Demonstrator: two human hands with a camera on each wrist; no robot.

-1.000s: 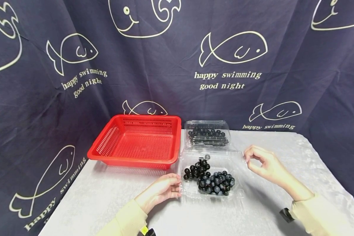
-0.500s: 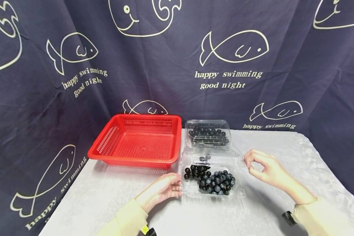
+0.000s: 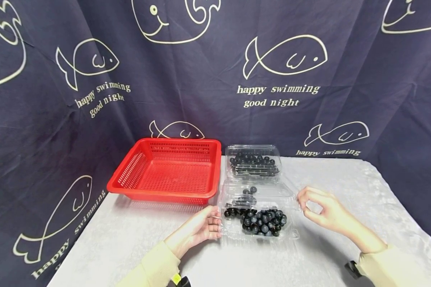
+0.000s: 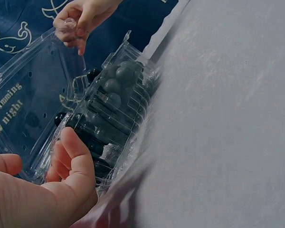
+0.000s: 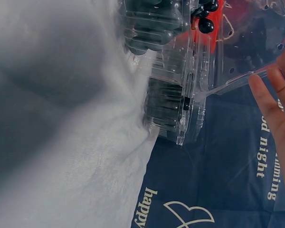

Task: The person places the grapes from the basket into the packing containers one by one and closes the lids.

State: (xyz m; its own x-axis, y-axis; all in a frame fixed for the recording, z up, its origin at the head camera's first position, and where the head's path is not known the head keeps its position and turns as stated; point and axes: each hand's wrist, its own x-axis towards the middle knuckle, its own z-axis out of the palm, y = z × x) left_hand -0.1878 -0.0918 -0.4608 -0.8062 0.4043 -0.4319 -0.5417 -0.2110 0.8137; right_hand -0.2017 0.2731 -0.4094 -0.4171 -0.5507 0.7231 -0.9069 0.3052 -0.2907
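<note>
A clear plastic clamshell box (image 3: 233,231) holds dark grapes (image 3: 263,221), and its hinged lid (image 3: 273,192) slants up above them, partly lowered. My right hand (image 3: 321,206) pinches the lid's right edge between thumb and fingers; in the left wrist view that hand (image 4: 83,21) grips a corner of the lid (image 4: 35,90). Against the box's left wall rest the fingers of my left hand (image 3: 196,229), with the thumb (image 4: 4,164) held apart from them in the left wrist view. Some grapes show only through the lid's plastic.
Behind the box stands a second clamshell (image 3: 253,159) of dark grapes, its lid down. A red perforated basket (image 3: 165,196) is at the back left. Grey-white cloth covers the table (image 3: 344,175), and a dark fish-print curtain (image 3: 201,79) hangs behind.
The lid has tilted forward and down over the grapes as my right hand moved slightly down toward me. My left hand has stayed at the box's left side.
</note>
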